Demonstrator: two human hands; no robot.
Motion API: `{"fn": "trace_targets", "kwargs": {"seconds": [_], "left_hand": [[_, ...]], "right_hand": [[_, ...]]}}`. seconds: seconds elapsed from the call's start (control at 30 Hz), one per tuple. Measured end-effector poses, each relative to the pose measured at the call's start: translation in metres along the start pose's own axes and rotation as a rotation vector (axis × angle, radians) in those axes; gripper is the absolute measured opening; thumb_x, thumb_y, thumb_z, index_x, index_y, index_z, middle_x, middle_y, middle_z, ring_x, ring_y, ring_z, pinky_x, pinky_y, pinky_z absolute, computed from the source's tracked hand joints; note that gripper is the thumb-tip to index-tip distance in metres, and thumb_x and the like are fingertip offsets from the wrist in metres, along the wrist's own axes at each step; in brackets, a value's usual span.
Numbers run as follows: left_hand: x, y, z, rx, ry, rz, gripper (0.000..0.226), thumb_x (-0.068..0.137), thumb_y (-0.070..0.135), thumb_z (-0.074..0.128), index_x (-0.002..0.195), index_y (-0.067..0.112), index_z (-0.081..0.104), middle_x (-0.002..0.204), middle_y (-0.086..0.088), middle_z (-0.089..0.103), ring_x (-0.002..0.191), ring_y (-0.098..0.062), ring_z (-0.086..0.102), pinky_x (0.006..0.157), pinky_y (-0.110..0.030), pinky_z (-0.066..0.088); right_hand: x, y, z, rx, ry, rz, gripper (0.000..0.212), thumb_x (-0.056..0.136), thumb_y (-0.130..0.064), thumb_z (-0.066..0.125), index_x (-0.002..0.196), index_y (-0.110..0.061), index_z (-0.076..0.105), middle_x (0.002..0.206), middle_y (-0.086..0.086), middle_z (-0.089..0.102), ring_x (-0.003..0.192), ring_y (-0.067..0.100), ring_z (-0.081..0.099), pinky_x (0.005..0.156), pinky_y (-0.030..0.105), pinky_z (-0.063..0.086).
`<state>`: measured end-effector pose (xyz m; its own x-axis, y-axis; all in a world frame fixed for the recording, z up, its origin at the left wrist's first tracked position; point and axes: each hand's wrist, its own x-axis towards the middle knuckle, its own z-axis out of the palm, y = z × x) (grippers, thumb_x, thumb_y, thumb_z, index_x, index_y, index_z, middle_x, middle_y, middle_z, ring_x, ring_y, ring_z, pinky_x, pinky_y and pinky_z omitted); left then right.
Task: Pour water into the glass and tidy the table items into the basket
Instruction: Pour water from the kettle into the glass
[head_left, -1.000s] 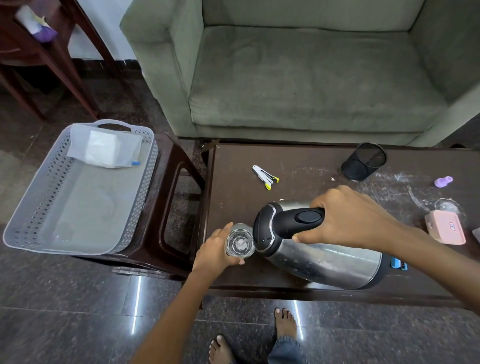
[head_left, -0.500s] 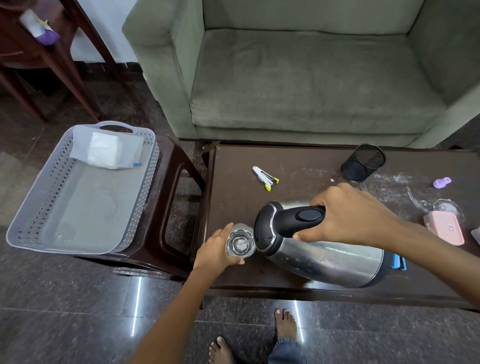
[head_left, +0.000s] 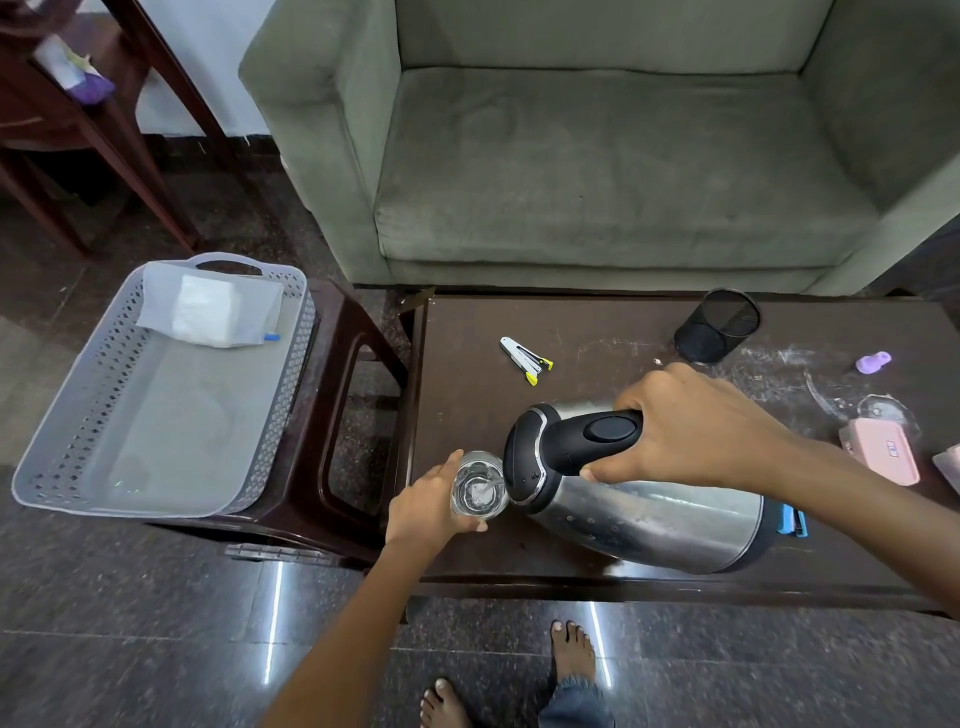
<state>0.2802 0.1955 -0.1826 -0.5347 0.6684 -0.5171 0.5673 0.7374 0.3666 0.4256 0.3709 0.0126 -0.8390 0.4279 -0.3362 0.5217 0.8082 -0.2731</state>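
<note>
Home living room, green sofa (head_left: 597, 171), dark coffee table (head_left: 597, 338), polished stone floor (head_left: 156, 623)

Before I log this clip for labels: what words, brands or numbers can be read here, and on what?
None can be read.
Pink case: a small dark mark on the lid, too blurred to read.
Kettle, stapler, basket: no text visible.

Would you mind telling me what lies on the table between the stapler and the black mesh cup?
In the head view, only bare, scuffed tabletop lies between the stapler and the mesh cup.
</note>
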Motion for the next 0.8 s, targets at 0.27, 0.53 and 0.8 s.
{"fn": "trace_targets", "kwargs": {"seconds": [0.27,0.53,0.8], "left_hand": [[-0.003,0.0,-0.001,-0.021,0.001,-0.003,0.101,0.065,0.047,0.077,0.147,0.031,0.02,0.141,0.005,0.047,0.124,-0.02,0.051,0.093,-0.038,0.046],[-0.005,0.0,-0.001,-0.107,0.008,-0.022,0.101,0.064,0.043,0.08,0.146,0.034,0.021,0.141,0.008,0.047,0.125,-0.019,0.05,0.095,-0.039,0.044],[-0.005,0.001,-0.002,-0.129,-0.002,-0.039,0.1,0.063,0.042,0.08,0.145,0.035,0.023,0.139,0.009,0.05,0.124,-0.019,0.051,0.096,-0.04,0.045]], "right_hand": [[0.0,-0.002,-0.004,-0.011,0.002,-0.006,0.048,0.059,-0.055,0.068,0.049,-0.015,0.043,0.05,-0.002,0.045,0.053,0.023,0.046,0.047,0.027,0.031],[0.002,-0.006,-0.008,-0.01,0.014,-0.024,0.048,0.058,-0.054,0.068,0.046,-0.017,0.04,0.048,-0.002,0.043,0.051,0.022,0.044,0.046,0.027,0.028],[0.004,-0.008,-0.013,-0.01,0.008,-0.04,0.047,0.058,-0.055,0.068,0.048,-0.018,0.041,0.049,-0.003,0.044,0.054,0.023,0.046,0.046,0.027,0.028]]}}
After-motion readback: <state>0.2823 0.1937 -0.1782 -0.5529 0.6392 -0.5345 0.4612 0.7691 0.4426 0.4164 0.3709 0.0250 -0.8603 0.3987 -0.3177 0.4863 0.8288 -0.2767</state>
